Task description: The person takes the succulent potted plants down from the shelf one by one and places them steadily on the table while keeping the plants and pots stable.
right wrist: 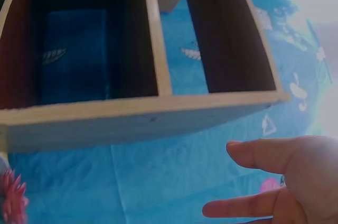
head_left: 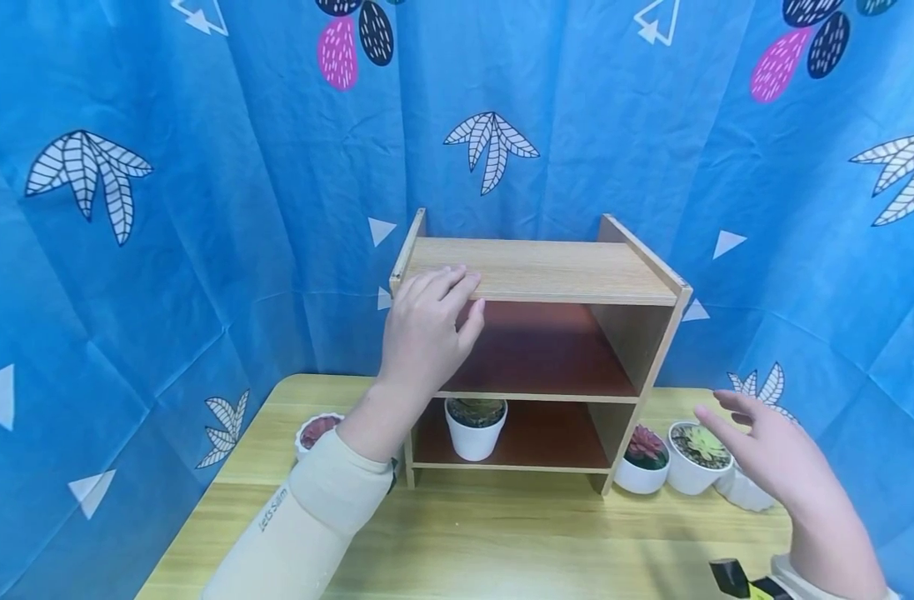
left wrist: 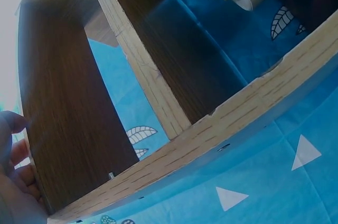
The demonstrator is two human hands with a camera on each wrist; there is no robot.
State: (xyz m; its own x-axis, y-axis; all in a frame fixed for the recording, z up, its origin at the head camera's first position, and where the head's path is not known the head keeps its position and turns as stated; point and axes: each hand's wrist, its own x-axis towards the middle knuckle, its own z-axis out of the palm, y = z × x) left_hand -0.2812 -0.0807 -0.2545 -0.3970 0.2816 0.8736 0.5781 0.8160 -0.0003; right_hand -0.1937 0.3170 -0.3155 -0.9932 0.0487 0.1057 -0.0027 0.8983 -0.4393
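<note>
A small wooden shelf unit [head_left: 546, 271] stands upright on the table. My left hand [head_left: 430, 325] rests at the front left of its top board, fingers lying over the edge. In the left wrist view, that hand [left wrist: 21, 182] touches the board's edge. My right hand [head_left: 779, 454] hovers in the air to the right of the unit, apart from it, with nothing in its fingers. In the right wrist view, its thumb and fingers [right wrist: 253, 152] are extended. A potted succulent in a white pot [head_left: 475, 440] sits on the lowest board, toward the left.
Right of the unit stand a pot with a red succulent [head_left: 642, 467], a pot with a light green succulent [head_left: 696, 462] and a white pot [head_left: 747, 492] partly behind my right hand. A reddish plant pot [head_left: 317, 431] is at the left. A blue patterned curtain [head_left: 292, 167] surrounds the table [head_left: 457, 533].
</note>
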